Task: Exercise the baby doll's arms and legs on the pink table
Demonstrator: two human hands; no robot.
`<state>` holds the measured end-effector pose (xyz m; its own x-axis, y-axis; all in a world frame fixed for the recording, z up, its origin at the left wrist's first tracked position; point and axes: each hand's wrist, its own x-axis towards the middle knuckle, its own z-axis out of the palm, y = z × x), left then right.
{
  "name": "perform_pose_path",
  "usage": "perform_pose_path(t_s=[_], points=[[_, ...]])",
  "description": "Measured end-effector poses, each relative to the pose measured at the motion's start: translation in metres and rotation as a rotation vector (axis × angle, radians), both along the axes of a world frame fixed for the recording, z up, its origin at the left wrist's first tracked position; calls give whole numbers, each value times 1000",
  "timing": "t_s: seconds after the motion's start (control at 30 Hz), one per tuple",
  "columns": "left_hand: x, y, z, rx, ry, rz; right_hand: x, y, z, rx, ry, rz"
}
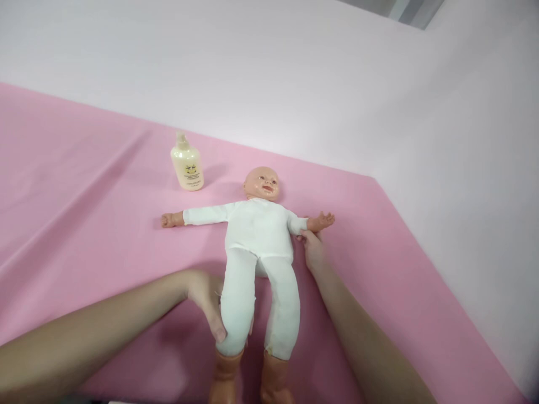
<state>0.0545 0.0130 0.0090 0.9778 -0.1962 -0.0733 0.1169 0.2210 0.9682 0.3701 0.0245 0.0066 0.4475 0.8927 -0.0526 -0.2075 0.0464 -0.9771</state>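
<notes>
A baby doll (pixel 260 230) with a white cloth body lies on its back on a pink cloth, head toward the far side, arms spread out. My left hand (pixel 207 300) is wrapped round the doll's leg on the left of the view, thumb on top and most fingers hidden beneath. At the doll's forearm on the right, my right hand (pixel 312 242) grips the sleeve near the wrist, its fingers partly behind the arm. The doll's brown feet reach the bottom edge of the view.
A pale yellow pump bottle (pixel 187 166) with a printed label stands upright beyond the doll's outstretched arm on the left. The pink cloth (pixel 101 224) has long creases on its left side. A white wall or surface (pixel 252 73) borders its far and right edges.
</notes>
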Motion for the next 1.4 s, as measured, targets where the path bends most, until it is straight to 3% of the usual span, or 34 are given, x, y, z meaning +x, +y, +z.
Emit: perform_pose_path(t_s=[1.1, 1.4], points=[[-3, 1, -2, 6, 19, 4, 0, -1, 0, 16, 1, -11], [-1, 0, -2, 31, -1, 9, 8, 5, -13, 0, -59, 5]])
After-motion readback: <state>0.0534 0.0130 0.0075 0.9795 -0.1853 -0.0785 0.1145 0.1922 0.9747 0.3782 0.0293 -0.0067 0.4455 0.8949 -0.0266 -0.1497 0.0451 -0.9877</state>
